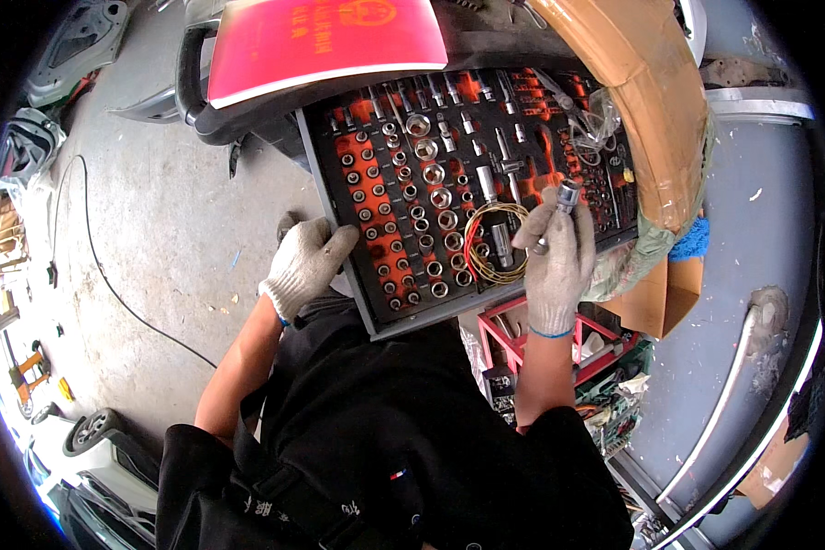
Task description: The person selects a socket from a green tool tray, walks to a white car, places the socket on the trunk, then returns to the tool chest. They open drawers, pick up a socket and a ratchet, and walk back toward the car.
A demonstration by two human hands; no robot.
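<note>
An open tool drawer (337, 328) stands before me, its black and orange foam tray fitted with rows of chrome sockets (433, 174) and bits (353, 177). My left hand (311, 251), in a knitted white work glove, grips the drawer's left edge, thumb over the rim. Above the drawer's right part, my gloved right hand (558, 258) holds a chrome socket (568, 193) between its fingers. A small metal piece also shows by the thumb; its kind is unclear. Left of this hand, a coil of thin wire (473, 256) lies over several sockets.
A red booklet (330, 41) rests on the black cabinet top. A cardboard-wrapped bundle (650, 103) curves along the drawer's right side. Below stands a red metal rack (500, 338) with tools. A black cable (103, 275) crosses the concrete floor at left, near a car (103, 454).
</note>
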